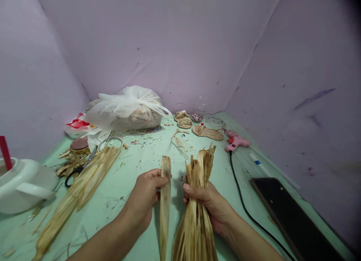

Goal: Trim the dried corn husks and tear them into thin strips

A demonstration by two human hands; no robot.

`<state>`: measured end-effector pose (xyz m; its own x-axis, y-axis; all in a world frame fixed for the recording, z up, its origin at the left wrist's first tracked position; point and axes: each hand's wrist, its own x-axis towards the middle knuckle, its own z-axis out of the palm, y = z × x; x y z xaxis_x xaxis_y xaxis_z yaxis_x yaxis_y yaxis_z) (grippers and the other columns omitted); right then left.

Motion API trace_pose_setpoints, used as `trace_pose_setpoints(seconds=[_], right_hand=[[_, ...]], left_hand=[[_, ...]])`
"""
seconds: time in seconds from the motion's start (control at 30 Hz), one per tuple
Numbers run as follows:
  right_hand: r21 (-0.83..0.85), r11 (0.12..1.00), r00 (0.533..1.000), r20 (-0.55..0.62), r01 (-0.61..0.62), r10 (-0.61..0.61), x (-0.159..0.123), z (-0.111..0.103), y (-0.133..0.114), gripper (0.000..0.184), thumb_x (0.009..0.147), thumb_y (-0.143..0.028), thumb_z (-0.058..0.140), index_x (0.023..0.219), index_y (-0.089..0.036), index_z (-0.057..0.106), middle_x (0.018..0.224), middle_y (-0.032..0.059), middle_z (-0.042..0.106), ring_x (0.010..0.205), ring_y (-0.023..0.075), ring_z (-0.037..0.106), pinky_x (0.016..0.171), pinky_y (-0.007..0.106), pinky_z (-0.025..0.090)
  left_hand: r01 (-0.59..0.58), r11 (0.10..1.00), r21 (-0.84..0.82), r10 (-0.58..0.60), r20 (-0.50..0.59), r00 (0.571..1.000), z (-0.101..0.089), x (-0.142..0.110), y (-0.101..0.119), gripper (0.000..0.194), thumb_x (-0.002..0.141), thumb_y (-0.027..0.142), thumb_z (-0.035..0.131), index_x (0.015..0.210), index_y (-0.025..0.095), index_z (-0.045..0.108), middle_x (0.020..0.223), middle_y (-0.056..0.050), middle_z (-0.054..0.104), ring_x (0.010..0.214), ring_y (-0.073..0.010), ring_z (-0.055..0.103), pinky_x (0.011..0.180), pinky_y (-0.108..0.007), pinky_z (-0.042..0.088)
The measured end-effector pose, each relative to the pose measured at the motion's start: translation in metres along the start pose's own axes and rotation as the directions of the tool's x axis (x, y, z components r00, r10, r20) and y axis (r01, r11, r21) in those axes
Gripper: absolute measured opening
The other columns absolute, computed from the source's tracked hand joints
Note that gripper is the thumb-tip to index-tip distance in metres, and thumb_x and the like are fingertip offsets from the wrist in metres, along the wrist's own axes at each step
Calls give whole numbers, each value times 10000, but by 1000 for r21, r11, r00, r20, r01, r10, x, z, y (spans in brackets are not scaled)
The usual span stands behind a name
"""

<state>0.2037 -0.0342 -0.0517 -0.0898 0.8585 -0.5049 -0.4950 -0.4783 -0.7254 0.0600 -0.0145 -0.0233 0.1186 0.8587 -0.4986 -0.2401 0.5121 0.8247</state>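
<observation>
One dried strip (165,219) is pinched by the left fingers (160,182), one bundle (194,231) by the right fingers (195,192).

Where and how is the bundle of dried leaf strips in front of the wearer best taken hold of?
Probably around the narrow neck of the bundle, from the right: strips gather there and fan out below. The right hand grips there, thumb across the front; the left hand, holding a single strip, occupies the other side.

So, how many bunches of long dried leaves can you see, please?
2: one bunch in the right hand, another bunch on the table at left; the plastic bag may hide more.
</observation>
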Motion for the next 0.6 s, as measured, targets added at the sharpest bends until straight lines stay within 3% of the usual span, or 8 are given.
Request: trace_pose_setpoints(seconds=[0.1, 0.2, 0.4, 0.6], right_hand=[[-22, 998, 991, 122, 57, -54, -2, 1, 1, 402, 470, -278, 808, 783, -131, 603, 576, -17, 588, 483, 95, 519, 477, 217, 437], [-26, 997, 975, 212, 75, -68, -5, 4, 1, 367, 505, -252, 789, 807, -118, 628, 591, 2, 606, 515, 120, 547, 525, 250, 462], [-37, 997, 994, 87, 63, -60, -6, 2, 1, 275, 514, -202, 754, 735, -132, 607, 609, 16, 619, 549, 157, 574, 578, 301, 468], [-84, 992, 986, 140, 98, -85, -5, 1, 1, 338, 502, -242, 765, 777, -132, 603, 665, 35, 636, 593, 177, 586, 613, 323, 463]], left_hand=[[-10, 995, 98, -1, 106, 994, 6, -3, -6, 160, 542, 173, 641, 685, 112, 602, 570, -21, 601, 524, -125, 546, 549, -239, 419], [-72, 986, 149, 53, 129, 990, 10, -4, -12, 236, 468, 136, 663, 692, 117, 588, 535, 4, 580, 514, -114, 517, 526, -221, 382], [-44, 979, 197, 31, 73, 997, 7, -3, -14, 172, 490, 196, 669, 574, 125, 538, 486, 26, 514, 462, -67, 416, 470, -196, 311], [-29, 984, 175, 17, 72, 997, 6, -1, -17, 208, 518, 234, 682, 583, 144, 507, 482, 40, 482, 456, -69, 401, 463, -201, 287]])
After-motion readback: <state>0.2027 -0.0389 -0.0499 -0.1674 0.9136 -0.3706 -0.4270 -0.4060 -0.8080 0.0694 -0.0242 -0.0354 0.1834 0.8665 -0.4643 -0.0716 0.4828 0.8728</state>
